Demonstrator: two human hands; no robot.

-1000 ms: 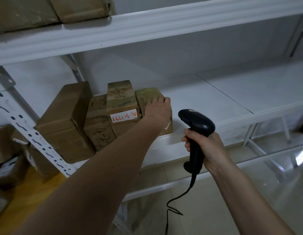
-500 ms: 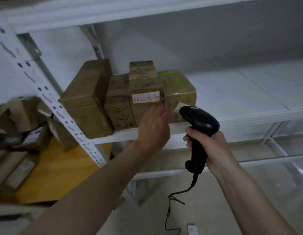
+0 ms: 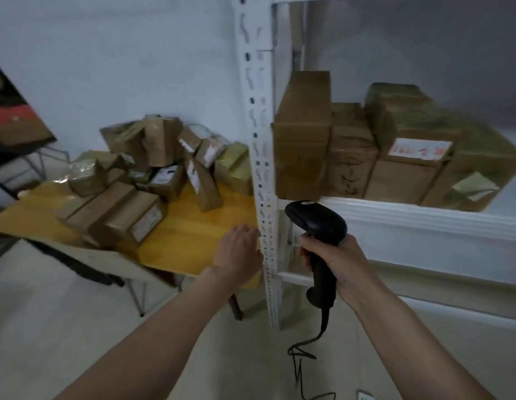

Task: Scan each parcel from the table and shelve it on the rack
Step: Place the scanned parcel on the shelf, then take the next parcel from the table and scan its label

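Several brown parcels lie piled on the yellow table at the left. Several more parcels stand in a row on the white rack shelf at the right; one carries a white label with red writing. My left hand hovers empty, fingers relaxed, over the table's right end beside the rack's upright post. My right hand grips the handle of a black corded barcode scanner just below the shelf edge.
The scanner's cable hangs down to the pale floor. A dark framed board leans on a metal stand at the far left. The table's metal legs show beneath it.
My left hand has let go of the rightmost parcel on the shelf and come down and left towards the table. The view has swung left, bringing the table's pile into sight.
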